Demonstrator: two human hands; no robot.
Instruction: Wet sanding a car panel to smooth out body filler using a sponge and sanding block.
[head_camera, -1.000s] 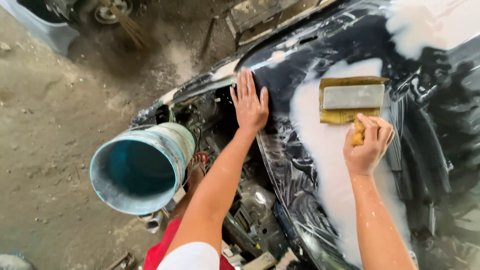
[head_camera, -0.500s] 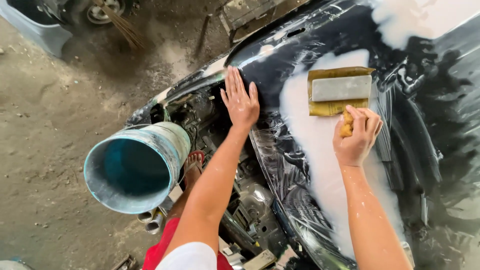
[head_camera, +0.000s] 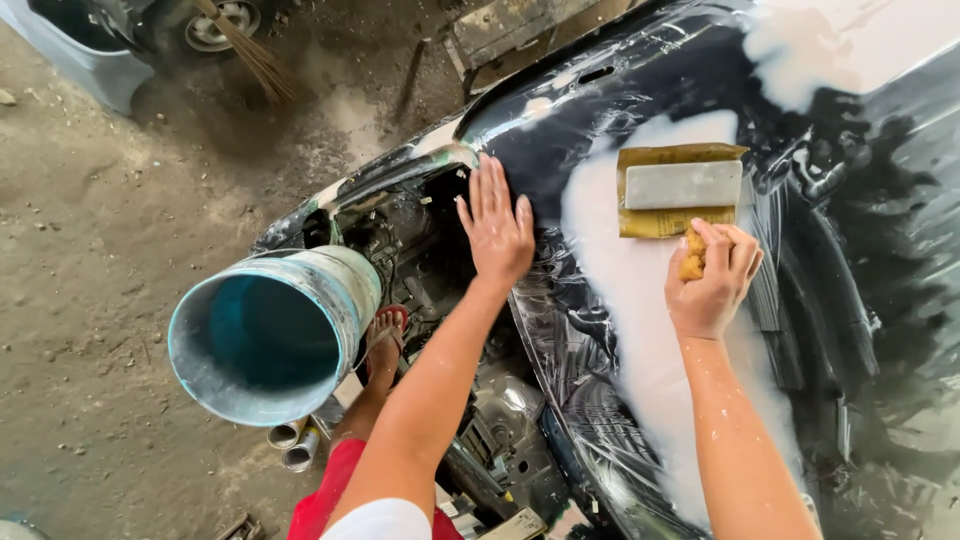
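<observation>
Down by the person's feet, a blue bucket (head_camera: 272, 335) lies on its side beside a sandalled foot (head_camera: 385, 335). Right hand (head_camera: 712, 280) is curled tight, pinching a yellow sponge (head_camera: 692, 256) against the pale patch on the black panel (head_camera: 620, 80). Left hand (head_camera: 497, 228) lies flat, fingers spread, at the panel's edge. Just beyond the sponge rests a grey block (head_camera: 684, 184) on brown sandpaper (head_camera: 660, 222). Farthest off, a broom (head_camera: 250, 55).
</observation>
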